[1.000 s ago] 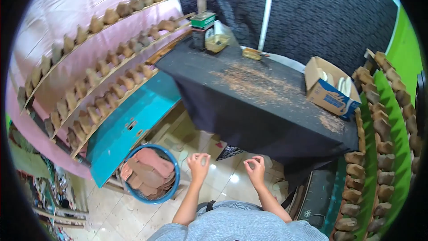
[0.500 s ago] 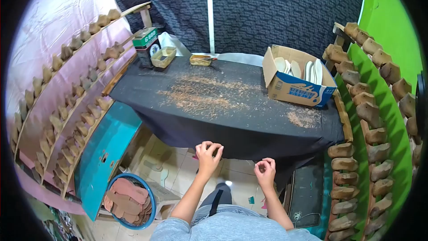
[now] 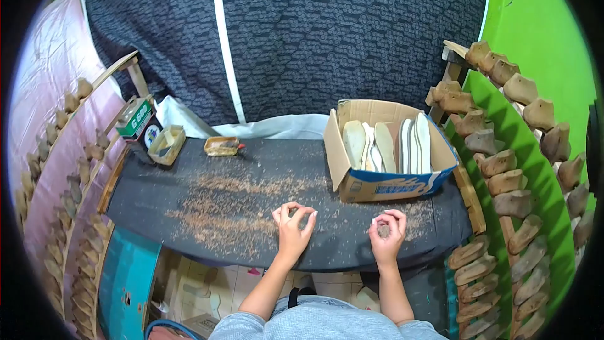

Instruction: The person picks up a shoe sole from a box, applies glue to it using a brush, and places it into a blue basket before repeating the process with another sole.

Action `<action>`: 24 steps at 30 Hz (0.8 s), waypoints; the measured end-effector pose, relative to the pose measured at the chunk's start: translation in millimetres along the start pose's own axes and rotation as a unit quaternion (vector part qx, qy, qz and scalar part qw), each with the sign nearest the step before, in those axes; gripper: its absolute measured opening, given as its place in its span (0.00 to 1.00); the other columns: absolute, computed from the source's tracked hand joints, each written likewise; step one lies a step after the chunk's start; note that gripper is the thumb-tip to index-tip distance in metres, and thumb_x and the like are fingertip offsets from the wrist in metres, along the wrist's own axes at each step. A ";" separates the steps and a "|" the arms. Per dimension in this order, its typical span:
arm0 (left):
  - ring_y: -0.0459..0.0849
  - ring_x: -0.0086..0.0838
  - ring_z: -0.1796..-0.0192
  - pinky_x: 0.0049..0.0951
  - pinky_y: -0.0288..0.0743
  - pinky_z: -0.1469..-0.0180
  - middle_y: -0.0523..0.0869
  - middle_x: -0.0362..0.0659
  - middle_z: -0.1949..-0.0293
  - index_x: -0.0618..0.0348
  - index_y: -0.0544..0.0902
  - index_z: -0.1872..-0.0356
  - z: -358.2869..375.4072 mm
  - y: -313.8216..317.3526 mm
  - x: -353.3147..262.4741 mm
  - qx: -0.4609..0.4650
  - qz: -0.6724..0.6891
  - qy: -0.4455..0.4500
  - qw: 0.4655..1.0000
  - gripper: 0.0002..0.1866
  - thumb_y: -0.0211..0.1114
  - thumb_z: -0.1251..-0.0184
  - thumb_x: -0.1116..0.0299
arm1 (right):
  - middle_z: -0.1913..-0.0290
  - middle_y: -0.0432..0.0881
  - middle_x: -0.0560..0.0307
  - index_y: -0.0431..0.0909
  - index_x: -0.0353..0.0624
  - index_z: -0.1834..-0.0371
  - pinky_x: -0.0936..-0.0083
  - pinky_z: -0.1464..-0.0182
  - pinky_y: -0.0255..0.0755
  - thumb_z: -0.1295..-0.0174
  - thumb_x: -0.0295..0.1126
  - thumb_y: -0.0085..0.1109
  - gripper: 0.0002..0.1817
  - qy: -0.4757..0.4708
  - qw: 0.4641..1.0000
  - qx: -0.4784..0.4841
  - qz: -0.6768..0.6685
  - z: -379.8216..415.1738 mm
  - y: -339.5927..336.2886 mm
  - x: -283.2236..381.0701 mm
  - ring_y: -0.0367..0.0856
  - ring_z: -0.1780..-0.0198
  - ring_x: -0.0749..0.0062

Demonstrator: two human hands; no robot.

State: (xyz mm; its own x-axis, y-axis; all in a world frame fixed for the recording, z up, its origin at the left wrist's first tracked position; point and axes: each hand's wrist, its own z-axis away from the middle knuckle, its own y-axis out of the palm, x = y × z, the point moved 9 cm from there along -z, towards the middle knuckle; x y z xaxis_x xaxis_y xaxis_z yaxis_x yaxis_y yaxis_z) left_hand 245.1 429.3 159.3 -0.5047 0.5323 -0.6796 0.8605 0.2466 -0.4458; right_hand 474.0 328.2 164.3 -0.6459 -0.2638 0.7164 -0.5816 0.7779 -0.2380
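Observation:
Both hands are raised over the front part of the dark-covered table (image 3: 145,182). My left hand (image 3: 294,232) has curved, parted fingers, with nothing visible between them and the thumb; brown shavings (image 3: 220,223) lie just left of it. My right hand (image 3: 387,238) is curled into a loose ring, and a patch of shavings seems to show through the gap. No held object can be seen in it. Just beyond my right hand stands an open cardboard box (image 3: 336,151) with pale sole-shaped pieces (image 3: 406,145) standing inside.
A green-and-black box (image 3: 135,119), a clear container (image 3: 167,145) and a small tray (image 3: 221,146) stand at the back left. Racks of brown shoe-last shapes curve along the left (image 3: 61,118) and right (image 3: 503,164). A blue-rimmed tub (image 3: 165,323) is at lower left.
The view has tilted up and turned, so the table sits lower and shifts left. Both hands now appear over the table instead of before its front edge. My right hand is raised higher.

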 end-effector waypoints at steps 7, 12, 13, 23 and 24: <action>0.66 0.35 0.59 0.32 0.63 0.56 0.74 0.41 0.63 0.52 0.83 0.70 -74.2 42.1 -43.3 0.000 0.028 0.056 0.998 0.05 0.69 0.49 0.68 | 0.57 0.69 0.54 0.76 0.39 0.71 0.79 0.63 0.71 0.54 0.20 0.61 0.07 -0.020 0.998 -0.064 -0.019 -81.0 -2.9 -12.3 0.72 0.67 0.75; 0.73 0.33 0.64 0.31 0.67 0.60 0.76 0.42 0.71 0.58 0.82 0.71 -115.9 75.2 -74.6 -0.018 0.077 0.110 0.991 0.05 0.67 0.48 0.70 | 0.60 0.71 0.55 0.77 0.41 0.72 0.76 0.63 0.71 0.53 0.22 0.62 0.06 -0.061 0.997 -0.023 0.040 -148.5 7.2 -22.4 0.73 0.60 0.67; 0.73 0.33 0.68 0.31 0.68 0.64 0.75 0.43 0.74 0.59 0.82 0.71 -122.4 89.7 -76.1 0.034 0.136 0.072 0.987 0.05 0.67 0.47 0.70 | 0.61 0.71 0.55 0.77 0.41 0.71 0.76 0.63 0.71 0.53 0.22 0.61 0.06 -0.062 0.997 -0.010 0.052 -157.6 12.3 -27.1 0.73 0.60 0.66; 0.80 0.54 0.57 0.43 0.75 0.54 0.78 0.63 0.61 0.68 0.74 0.56 -152.5 233.2 -46.6 0.249 -0.084 -0.024 0.965 0.12 0.48 0.39 0.78 | 0.65 0.73 0.51 0.76 0.41 0.73 0.65 0.56 0.70 0.53 0.25 0.62 0.05 -0.072 0.985 0.087 0.132 -210.2 42.1 -64.0 0.74 0.60 0.55; 0.80 0.54 0.57 0.43 0.75 0.54 0.78 0.63 0.61 0.68 0.74 0.56 -153.7 234.9 -43.9 0.247 -0.085 -0.028 0.965 0.12 0.48 0.39 0.78 | 0.65 0.73 0.51 0.76 0.41 0.73 0.65 0.56 0.70 0.53 0.25 0.62 0.05 -0.073 0.985 0.092 0.130 -210.7 42.3 -67.7 0.74 0.60 0.55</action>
State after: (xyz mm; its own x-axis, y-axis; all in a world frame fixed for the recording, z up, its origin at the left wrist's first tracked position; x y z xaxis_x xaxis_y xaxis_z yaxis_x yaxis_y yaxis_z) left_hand 480.1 588.3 174.0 -0.6504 0.4695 -0.5971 0.6339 -0.0975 -0.7672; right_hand 597.3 499.1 243.9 -0.8411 -0.1581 0.5172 -0.4579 0.7170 -0.5256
